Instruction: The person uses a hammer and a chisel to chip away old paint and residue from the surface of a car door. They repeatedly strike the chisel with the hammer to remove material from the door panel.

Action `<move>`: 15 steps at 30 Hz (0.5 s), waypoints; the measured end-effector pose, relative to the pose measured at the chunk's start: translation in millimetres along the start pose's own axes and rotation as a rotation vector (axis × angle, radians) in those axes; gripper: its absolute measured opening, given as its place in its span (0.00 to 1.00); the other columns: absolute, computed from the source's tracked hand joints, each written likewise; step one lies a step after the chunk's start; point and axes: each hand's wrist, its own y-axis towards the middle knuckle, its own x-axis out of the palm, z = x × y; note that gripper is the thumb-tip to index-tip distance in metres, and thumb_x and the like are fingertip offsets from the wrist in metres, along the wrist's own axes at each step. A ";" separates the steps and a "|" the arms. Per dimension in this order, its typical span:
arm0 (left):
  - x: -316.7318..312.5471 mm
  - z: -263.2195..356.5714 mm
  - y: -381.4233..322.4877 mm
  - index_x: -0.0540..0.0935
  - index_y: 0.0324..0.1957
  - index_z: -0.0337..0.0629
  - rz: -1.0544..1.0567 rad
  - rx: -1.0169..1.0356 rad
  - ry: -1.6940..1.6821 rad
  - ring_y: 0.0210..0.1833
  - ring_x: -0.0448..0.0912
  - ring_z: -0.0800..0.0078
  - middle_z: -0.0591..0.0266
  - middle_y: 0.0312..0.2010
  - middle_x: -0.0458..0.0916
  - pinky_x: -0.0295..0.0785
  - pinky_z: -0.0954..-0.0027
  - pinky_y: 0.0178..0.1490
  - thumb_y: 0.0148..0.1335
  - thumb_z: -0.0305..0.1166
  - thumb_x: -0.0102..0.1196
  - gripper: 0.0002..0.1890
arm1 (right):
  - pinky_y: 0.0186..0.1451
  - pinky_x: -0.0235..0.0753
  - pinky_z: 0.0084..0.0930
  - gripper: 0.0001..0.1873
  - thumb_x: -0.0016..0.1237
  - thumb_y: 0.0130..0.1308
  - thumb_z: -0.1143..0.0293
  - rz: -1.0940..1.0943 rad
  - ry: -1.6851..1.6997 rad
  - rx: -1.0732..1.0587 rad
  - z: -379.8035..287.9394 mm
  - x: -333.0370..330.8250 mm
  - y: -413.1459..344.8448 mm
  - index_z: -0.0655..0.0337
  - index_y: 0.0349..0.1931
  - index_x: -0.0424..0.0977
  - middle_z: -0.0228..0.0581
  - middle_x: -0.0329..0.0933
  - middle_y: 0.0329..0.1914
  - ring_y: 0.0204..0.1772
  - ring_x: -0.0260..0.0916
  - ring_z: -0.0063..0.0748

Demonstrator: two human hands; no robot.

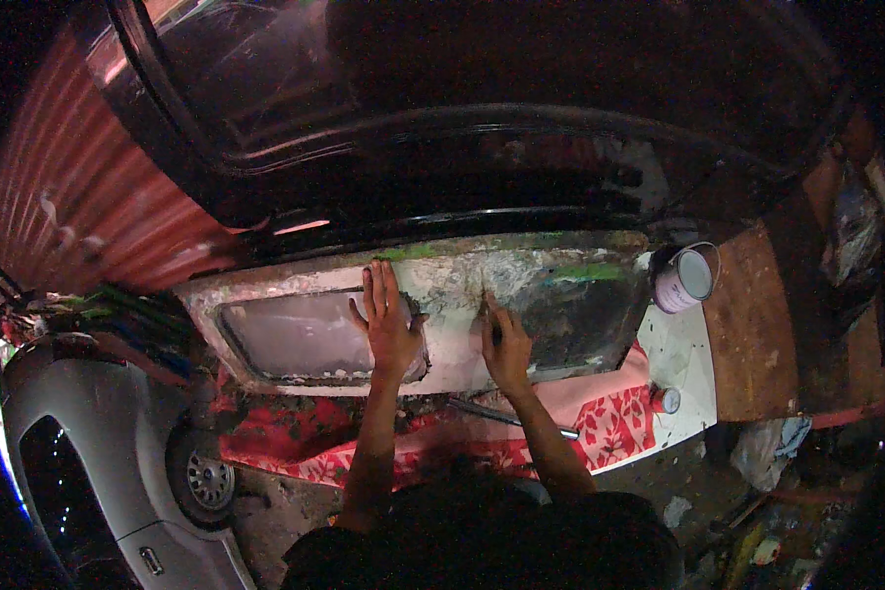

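Observation:
A worn, patchy white panel (453,361) with two framed insets lies before me. Its left inset (295,335) is pale grey; the right one (582,317) is dark, with green marks above it. My left hand (389,324) rests on the panel by the right end of the pale inset, palm down and fingers spread. Between the insets, my right hand (507,343) has bent fingers, with the fingertips at the whitish, scraped-looking surface. Whether it pinches something small is hard to tell. A dark rod with a shiny end (569,434) lies below the panel, partly behind my right forearm.
Red floral cloth (619,420) lies under the panel. On the right, a paint can (684,280) and a small tin (665,400) stand by white sheeting (689,361) and a brown board (752,332). A dark car body (486,162) borders the far side; a silver car (110,405) is left.

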 end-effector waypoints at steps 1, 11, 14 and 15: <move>-1.0 0.9 0.1 0.43 0.74 0.50 0.002 0.001 0.007 0.77 0.42 0.61 0.63 0.75 0.42 0.36 0.35 0.71 0.45 0.36 0.70 0.58 | 0.37 0.77 0.41 0.29 0.49 0.63 0.71 0.025 0.024 -0.024 -4.3 -2.2 6.2 0.45 0.66 0.63 0.51 0.73 0.40 0.36 0.75 0.51; 0.6 4.5 -1.0 0.43 0.74 0.49 0.005 -0.019 -0.009 0.77 0.42 0.61 0.62 0.75 0.42 0.36 0.35 0.70 0.41 0.38 0.73 0.62 | 0.36 0.75 0.35 0.27 0.48 0.64 0.75 0.083 -0.009 0.000 -4.7 1.6 -10.0 0.46 0.64 0.67 0.45 0.72 0.35 0.32 0.73 0.42; -2.6 7.9 0.5 0.43 0.74 0.48 -0.014 -0.014 0.008 0.77 0.42 0.61 0.62 0.75 0.42 0.36 0.35 0.70 0.41 0.38 0.73 0.62 | 0.36 0.75 0.36 0.28 0.49 0.64 0.74 0.114 0.072 -0.033 -11.2 1.9 2.9 0.46 0.65 0.66 0.46 0.72 0.37 0.33 0.73 0.45; -4.1 7.6 0.8 0.43 0.74 0.48 -0.021 -0.011 0.012 0.77 0.42 0.61 0.61 0.75 0.43 0.36 0.35 0.70 0.41 0.38 0.73 0.62 | 0.36 0.76 0.37 0.29 0.49 0.63 0.73 0.098 0.070 -0.033 -8.6 3.3 1.8 0.45 0.66 0.64 0.49 0.73 0.38 0.35 0.74 0.48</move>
